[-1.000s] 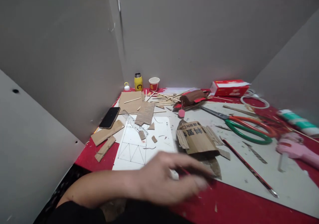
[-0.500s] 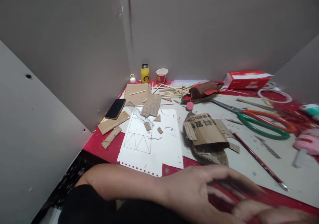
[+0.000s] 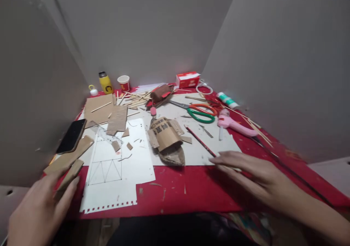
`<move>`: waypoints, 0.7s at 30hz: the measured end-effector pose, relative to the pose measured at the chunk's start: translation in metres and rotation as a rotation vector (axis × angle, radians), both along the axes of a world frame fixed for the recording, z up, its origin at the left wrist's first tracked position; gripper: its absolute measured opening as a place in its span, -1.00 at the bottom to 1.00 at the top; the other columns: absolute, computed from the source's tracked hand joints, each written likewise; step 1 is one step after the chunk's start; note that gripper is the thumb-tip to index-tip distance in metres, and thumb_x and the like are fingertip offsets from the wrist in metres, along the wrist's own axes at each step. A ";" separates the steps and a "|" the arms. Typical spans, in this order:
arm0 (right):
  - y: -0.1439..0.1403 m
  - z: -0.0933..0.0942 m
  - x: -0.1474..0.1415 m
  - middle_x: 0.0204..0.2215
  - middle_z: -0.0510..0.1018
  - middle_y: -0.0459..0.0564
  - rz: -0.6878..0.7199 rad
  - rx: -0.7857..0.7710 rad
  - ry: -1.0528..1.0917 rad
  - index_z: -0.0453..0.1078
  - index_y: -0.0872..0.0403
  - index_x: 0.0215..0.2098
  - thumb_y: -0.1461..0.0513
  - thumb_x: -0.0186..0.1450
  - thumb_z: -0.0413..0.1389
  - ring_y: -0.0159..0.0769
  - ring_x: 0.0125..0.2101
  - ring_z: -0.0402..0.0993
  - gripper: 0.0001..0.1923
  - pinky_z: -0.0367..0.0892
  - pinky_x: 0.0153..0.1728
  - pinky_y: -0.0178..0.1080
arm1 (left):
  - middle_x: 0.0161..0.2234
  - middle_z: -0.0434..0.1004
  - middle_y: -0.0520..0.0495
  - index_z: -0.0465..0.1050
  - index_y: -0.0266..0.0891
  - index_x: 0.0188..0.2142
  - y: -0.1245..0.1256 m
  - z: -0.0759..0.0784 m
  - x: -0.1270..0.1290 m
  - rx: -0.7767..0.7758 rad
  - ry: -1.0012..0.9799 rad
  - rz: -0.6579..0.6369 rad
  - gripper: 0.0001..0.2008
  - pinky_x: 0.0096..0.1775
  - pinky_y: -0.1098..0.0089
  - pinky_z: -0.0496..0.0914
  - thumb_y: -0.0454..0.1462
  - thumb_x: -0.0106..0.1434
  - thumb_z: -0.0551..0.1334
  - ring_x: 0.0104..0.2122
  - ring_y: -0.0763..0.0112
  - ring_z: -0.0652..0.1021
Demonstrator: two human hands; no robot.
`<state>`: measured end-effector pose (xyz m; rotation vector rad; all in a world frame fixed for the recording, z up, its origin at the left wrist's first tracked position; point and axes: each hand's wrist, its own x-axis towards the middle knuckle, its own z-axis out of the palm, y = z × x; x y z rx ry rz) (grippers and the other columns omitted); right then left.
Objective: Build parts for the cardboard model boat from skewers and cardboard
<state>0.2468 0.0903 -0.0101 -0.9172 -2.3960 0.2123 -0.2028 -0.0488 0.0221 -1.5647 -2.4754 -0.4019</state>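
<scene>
Red surface (image 3: pixel 191 191) boxed in by grey partition walls (image 3: pixel 273 63). Folded cardboard model (image 3: pixel 165 136) at centre. Left of it, left hand (image 3: pixel 41 209) spread, fingertips on cardboard strips (image 3: pixel 71 173); right of it, right hand (image 3: pixel 254 175) flat, fingers spread, beside red pencil (image 3: pixel 199 141)

Single head-worn view, looking forward and down, close over cluttered table (image 3: pixel 191 191)

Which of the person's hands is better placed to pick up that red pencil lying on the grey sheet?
Probably the right hand: its fingertips lie open just beside the red pencil. The left hand is far across, by the cardboard strips.
</scene>
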 end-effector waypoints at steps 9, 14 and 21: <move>0.051 -0.023 -0.026 -0.15 0.58 0.26 -0.058 -0.023 -0.298 0.51 0.18 -0.07 0.12 0.38 -0.06 0.02 -0.16 0.51 -0.60 0.42 -0.14 0.01 | -0.16 0.63 -0.29 0.52 -0.27 -0.03 0.003 -0.018 -0.020 -0.193 -0.085 0.129 -0.58 -0.22 0.22 0.40 -0.09 0.24 0.14 -0.21 0.02 0.59; 0.055 -0.027 -0.020 -0.07 0.57 0.25 -0.039 -0.059 -0.317 0.51 0.12 -0.01 0.03 0.37 -0.08 0.01 -0.09 0.52 -0.53 0.42 -0.07 -0.01 | -0.38 0.63 -0.09 0.53 -0.29 -0.13 -0.002 -0.015 -0.015 0.271 -0.976 0.158 -0.56 -0.37 0.39 0.39 -0.07 0.05 0.35 -0.47 0.32 0.54; 0.046 -0.010 -0.017 -0.13 0.62 0.19 -0.072 0.014 -0.142 0.55 0.03 -0.16 -0.19 0.34 -0.16 -0.02 -0.14 0.57 -0.37 0.49 -0.11 -0.03 | -0.52 0.58 -0.05 0.43 -0.28 -0.27 0.025 0.004 0.021 0.202 -1.552 -0.061 -0.63 -0.52 0.48 0.38 -0.12 0.02 0.43 -0.62 0.48 0.48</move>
